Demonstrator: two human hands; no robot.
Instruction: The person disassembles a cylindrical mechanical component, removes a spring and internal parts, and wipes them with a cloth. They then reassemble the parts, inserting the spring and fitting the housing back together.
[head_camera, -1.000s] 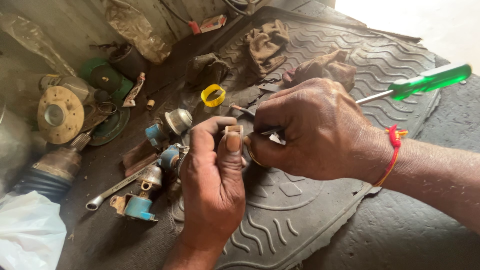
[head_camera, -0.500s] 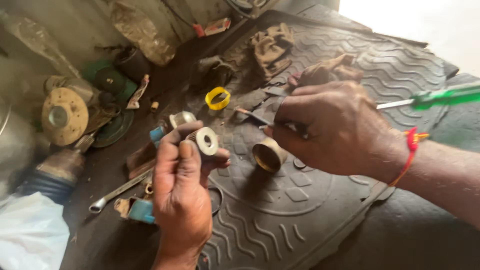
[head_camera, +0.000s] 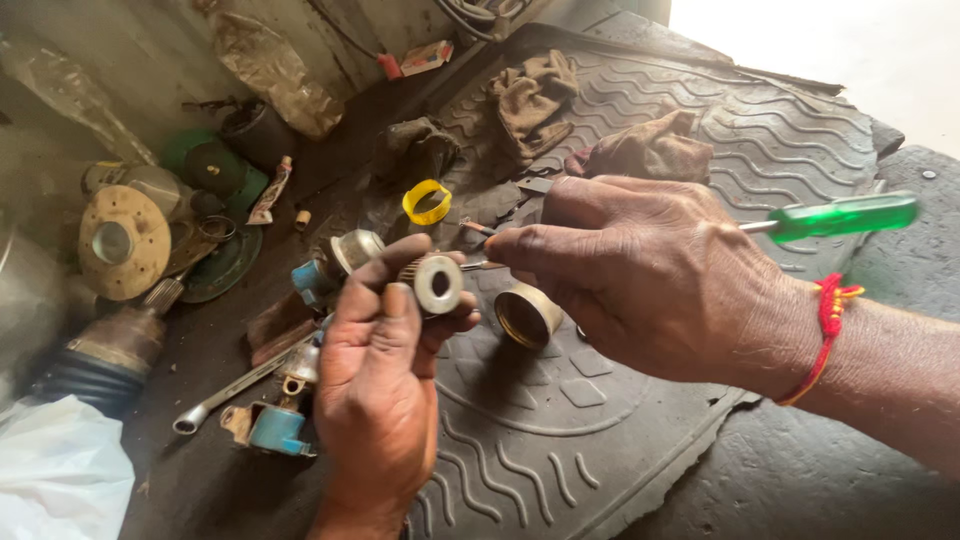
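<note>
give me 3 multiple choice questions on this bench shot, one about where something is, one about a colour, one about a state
1. Where does the yellow ring lie?
A. on the left hand's finger
B. on the dark surface beyond both hands
C. inside the brass cup

2. What colour is the screwdriver handle?
A. red
B. green
C. black

3. How is the round metal part held?
A. pinched in the left hand
B. lying loose on the mat
C. gripped by the right hand

Answers: 1 B, it lies apart, past the hands. 2 B, clear green. 3 A, left fingertips clasp it.

Dull metal washer (head_camera: 438, 284); glossy green plastic screwdriver handle (head_camera: 845, 216); ribbed, probably rubber mat (head_camera: 560, 440).
</note>
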